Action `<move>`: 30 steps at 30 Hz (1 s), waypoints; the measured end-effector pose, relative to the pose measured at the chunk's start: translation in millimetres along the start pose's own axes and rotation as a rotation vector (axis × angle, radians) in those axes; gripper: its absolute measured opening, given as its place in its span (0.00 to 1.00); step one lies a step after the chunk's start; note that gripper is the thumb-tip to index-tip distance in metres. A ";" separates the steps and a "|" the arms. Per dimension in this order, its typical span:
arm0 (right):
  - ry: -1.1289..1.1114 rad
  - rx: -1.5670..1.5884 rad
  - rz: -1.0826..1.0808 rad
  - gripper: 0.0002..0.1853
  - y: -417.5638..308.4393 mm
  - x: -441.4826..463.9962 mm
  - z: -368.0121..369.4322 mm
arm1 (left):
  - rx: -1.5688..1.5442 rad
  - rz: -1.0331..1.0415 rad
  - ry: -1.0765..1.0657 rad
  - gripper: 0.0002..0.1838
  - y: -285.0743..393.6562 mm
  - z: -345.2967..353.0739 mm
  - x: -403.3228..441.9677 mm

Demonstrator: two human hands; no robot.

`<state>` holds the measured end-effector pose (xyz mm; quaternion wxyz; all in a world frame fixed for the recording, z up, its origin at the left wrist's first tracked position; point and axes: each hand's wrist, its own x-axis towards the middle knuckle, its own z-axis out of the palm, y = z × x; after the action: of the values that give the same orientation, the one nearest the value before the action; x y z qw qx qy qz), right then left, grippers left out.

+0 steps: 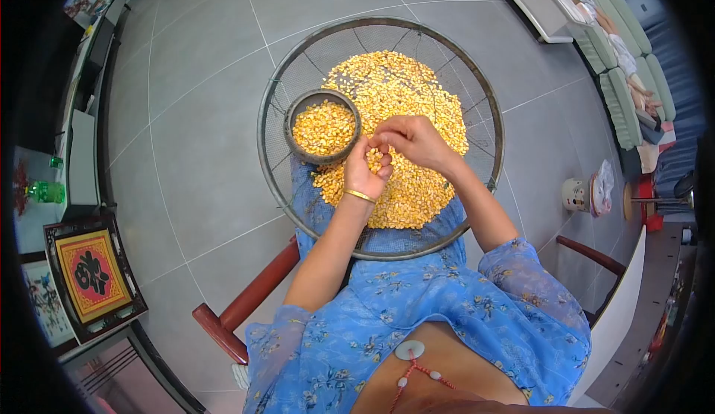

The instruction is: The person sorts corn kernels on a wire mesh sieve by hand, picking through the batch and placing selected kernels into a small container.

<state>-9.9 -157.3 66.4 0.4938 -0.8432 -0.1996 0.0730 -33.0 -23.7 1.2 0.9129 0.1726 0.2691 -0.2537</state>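
Note:
A round mesh sieve [491, 109] rests across my lap, with loose yellow corn kernels [417, 190] spread over it. On its left side stands a dark round bowl [293, 137], holding more kernels. My left hand [366, 170], palm up beside the bowl, has its fingers curled around a few corn kernels. Over its fingertips, my right hand [412, 140] is closed in a pinch; whatever lies between thumb and fingers is hidden. Both hands are above the kernels in the sieve.
Red-brown wooden chair arms [261, 287] flank me. A framed panel [93, 276] stands at left by a long cabinet [83, 153]. At right are a small patterned bin [575, 194] and a green sofa [618, 101] where a person lies.

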 end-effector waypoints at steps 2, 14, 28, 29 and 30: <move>0.153 -0.046 0.071 0.07 34.2 9.9 -3.4 | -0.011 -0.018 -0.085 0.11 1.6 -8.9 5.1; -0.022 -0.459 0.084 0.11 88.0 -2.5 26.0 | -0.008 -0.044 -0.185 0.09 1.3 -12.7 5.8; 0.309 -0.410 0.116 0.06 121.4 52.6 8.2 | 0.000 -0.047 -0.172 0.09 -1.3 -13.7 7.5; 0.289 -0.433 0.135 0.06 122.4 52.9 9.2 | 0.000 -0.038 -0.178 0.09 -1.1 -13.6 7.4; 0.269 -0.457 0.156 0.05 118.9 52.4 9.6 | 0.000 -0.031 -0.183 0.10 -1.3 -14.2 7.6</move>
<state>66.1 -179.5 -37.0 0.3056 -0.9477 -0.0779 -0.0484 -33.9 -21.2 -14.7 0.9297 0.1444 0.1873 -0.2824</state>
